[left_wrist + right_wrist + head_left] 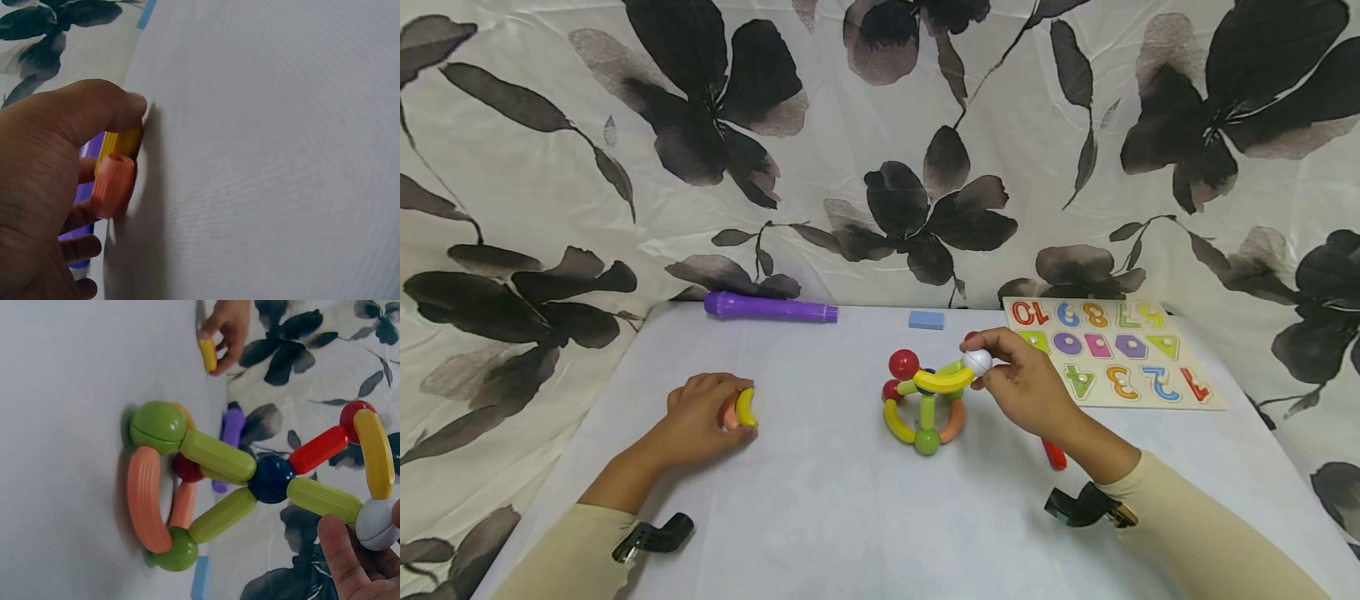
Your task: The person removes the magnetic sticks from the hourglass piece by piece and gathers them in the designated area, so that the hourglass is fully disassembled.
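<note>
On the white table stands a construction of magnetic sticks and balls, built around a dark blue ball (pixel 272 479). Green sticks (pixel 219 456) lead to green balls (pixel 158 427) low down, which curved orange sticks (pixel 149 500) join. At its top, a curved yellow stick (pixel 943 381) bridges a red ball (pixel 904 364) and a white ball (pixel 977 362). My right hand (pixel 1030 383) pinches that white ball between thumb and fingers. Off to the left, my left hand (pixel 700 421) grips two loose curved sticks side by side, one yellow (pixel 745 407) and one orange (pixel 114 187), close over the tabletop.
A purple toy microphone (pixel 771 308) and a blue block (pixel 927 320) lie along the back edge. Behind my right hand is a number and shape puzzle board (pixel 1150 395). A red stick (pixel 1054 454) lies under my right wrist. Floral cloth (pixel 820 167) hangs behind the table.
</note>
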A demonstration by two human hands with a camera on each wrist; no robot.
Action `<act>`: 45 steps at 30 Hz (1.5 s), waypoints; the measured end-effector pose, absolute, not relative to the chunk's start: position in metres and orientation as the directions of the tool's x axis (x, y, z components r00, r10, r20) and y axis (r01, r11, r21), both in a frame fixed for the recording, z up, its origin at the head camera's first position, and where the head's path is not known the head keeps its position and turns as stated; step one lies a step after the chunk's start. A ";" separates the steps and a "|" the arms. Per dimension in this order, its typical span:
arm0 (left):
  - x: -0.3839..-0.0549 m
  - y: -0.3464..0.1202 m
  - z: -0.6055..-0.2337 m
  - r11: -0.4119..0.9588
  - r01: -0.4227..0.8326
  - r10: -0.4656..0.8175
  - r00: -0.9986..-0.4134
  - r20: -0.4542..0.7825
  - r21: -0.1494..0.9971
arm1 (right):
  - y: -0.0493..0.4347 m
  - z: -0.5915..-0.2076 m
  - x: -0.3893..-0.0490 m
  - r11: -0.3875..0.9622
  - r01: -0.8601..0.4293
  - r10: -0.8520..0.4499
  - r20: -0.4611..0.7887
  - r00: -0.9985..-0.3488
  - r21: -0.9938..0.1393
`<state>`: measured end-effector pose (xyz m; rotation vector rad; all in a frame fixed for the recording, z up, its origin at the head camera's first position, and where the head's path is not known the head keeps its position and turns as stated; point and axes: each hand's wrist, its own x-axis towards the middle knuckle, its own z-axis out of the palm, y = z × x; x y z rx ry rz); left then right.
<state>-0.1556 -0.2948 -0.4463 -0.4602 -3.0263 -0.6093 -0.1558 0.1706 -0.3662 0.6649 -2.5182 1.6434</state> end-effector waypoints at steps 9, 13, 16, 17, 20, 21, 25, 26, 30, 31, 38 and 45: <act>-0.152 -0.297 -0.433 0.881 0.295 0.321 -0.947 -0.011 0.371 | 0.171 -0.367 -0.156 0.342 -0.380 -0.318 0.275 -0.908 -0.859; -0.153 -0.291 -0.429 0.877 0.318 0.334 -0.943 0.020 0.362 | 0.171 -0.367 -0.156 0.339 -0.381 -0.317 0.277 -0.907 -0.860; -0.154 -0.278 -0.423 0.844 0.367 0.353 -0.929 0.111 0.391 | 0.170 -0.367 -0.155 0.335 -0.386 -0.318 0.283 -0.905 -0.860; -0.154 -0.271 -0.419 0.826 0.383 0.356 -0.923 0.143 0.413 | 0.170 -0.367 -0.155 0.332 -0.389 -0.319 0.285 -0.904 -0.859; -0.151 -0.247 -0.407 0.761 0.463 0.382 -0.886 0.262 0.455 | 0.170 -0.367 -0.155 0.326 -0.392 -0.321 0.290 -0.902 -0.860; -0.150 -0.238 -0.403 0.738 0.489 0.392 -0.872 0.293 0.465 | 0.170 -0.367 -0.155 0.325 -0.391 -0.320 0.289 -0.902 -0.861; -0.144 -0.202 -0.385 0.661 0.567 0.431 -0.823 0.369 0.492 | 0.170 -0.367 -0.154 0.326 -0.384 -0.317 0.282 -0.905 -0.864; -0.143 -0.192 -0.381 0.645 0.578 0.437 -0.816 0.379 0.499 | 0.170 -0.367 -0.154 0.330 -0.383 -0.317 0.281 -0.906 -0.863; -0.137 -0.157 -0.371 0.600 0.601 0.453 -0.799 0.396 0.528 | 0.171 -0.368 -0.154 0.342 -0.384 -0.316 0.280 -0.907 -0.858; -0.136 -0.149 -0.369 0.593 0.604 0.455 -0.797 0.397 0.533 | 0.171 -0.368 -0.153 0.342 -0.385 -0.315 0.281 -0.906 -0.857; -0.139 -0.112 -0.367 0.556 0.616 0.440 -0.788 0.431 0.558 | 0.170 -0.368 -0.153 0.343 -0.384 -0.313 0.281 -0.907 -0.857; -0.147 -0.099 -0.366 0.512 0.627 0.442 -0.778 0.445 0.587 | 0.169 -0.369 -0.153 0.329 -0.395 -0.317 0.294 -0.902 -0.858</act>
